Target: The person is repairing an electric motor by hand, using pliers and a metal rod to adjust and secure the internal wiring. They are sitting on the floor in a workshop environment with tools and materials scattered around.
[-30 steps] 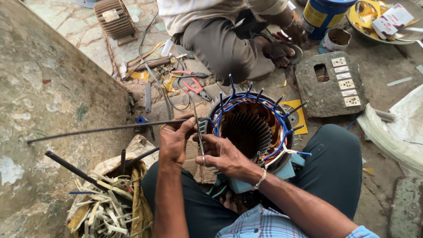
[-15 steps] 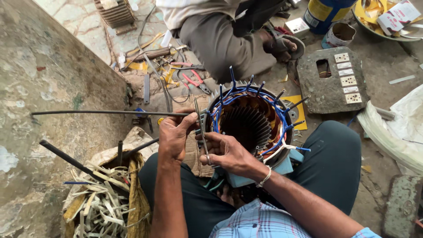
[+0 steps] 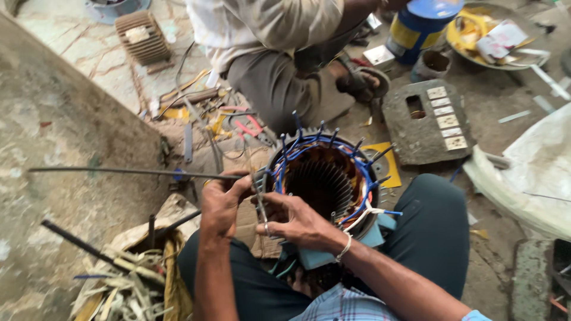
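The left hand (image 3: 223,205) pinches one end of a long thin rod (image 3: 131,172). The right hand (image 3: 291,220) grips a thin strip (image 3: 260,202) beside the round motor (image 3: 324,181), which rests between the person's knees.

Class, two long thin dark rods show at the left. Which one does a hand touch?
The upper, level rod: the left hand grips its end. The lower, slanted rod lies untouched.
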Action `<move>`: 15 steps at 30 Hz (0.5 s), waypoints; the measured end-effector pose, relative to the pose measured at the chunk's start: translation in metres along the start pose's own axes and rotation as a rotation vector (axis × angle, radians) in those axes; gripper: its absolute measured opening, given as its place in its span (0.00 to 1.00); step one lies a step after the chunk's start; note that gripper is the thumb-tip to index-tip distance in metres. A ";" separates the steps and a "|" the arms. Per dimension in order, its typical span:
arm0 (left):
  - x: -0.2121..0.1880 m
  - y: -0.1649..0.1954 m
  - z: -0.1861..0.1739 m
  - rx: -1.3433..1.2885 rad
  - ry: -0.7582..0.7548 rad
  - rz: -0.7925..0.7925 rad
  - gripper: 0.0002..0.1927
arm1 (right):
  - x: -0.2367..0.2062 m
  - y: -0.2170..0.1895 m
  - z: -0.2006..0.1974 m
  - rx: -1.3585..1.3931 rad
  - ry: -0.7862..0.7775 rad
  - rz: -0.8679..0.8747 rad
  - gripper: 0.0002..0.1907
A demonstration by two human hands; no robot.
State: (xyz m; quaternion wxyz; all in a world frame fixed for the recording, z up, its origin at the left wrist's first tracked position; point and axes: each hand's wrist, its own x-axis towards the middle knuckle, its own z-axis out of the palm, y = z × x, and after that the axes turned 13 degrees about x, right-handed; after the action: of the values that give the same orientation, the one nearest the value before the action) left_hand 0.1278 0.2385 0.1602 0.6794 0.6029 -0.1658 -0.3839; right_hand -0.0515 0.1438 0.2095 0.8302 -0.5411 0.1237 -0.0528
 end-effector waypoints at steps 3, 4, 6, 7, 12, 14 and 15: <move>-0.005 0.008 -0.003 -0.029 -0.042 0.013 0.11 | -0.005 -0.006 -0.003 -0.024 -0.042 0.012 0.32; -0.008 0.012 -0.003 -0.035 -0.055 0.021 0.11 | -0.007 -0.007 -0.003 -0.025 -0.038 0.043 0.32; -0.017 0.017 0.002 0.039 0.006 0.023 0.12 | -0.013 -0.005 -0.003 -0.029 -0.036 0.051 0.29; -0.023 0.019 0.005 0.073 0.044 0.019 0.13 | -0.018 -0.004 -0.002 -0.034 -0.038 0.029 0.27; -0.057 0.034 0.011 0.569 0.116 0.253 0.11 | -0.037 -0.016 0.000 -0.151 0.011 -0.309 0.17; -0.066 0.042 0.018 0.707 0.154 0.354 0.10 | -0.038 -0.039 -0.009 -0.129 0.024 -0.439 0.15; -0.069 0.047 0.021 0.766 0.165 0.426 0.10 | -0.037 -0.051 -0.011 -0.116 0.025 -0.495 0.15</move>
State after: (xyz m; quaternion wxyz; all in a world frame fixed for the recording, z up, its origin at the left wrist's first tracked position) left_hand 0.0833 0.2730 0.2257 0.4818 0.7922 -0.3617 -0.0970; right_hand -0.0880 0.1211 0.2572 0.7580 -0.6008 0.0006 -0.2541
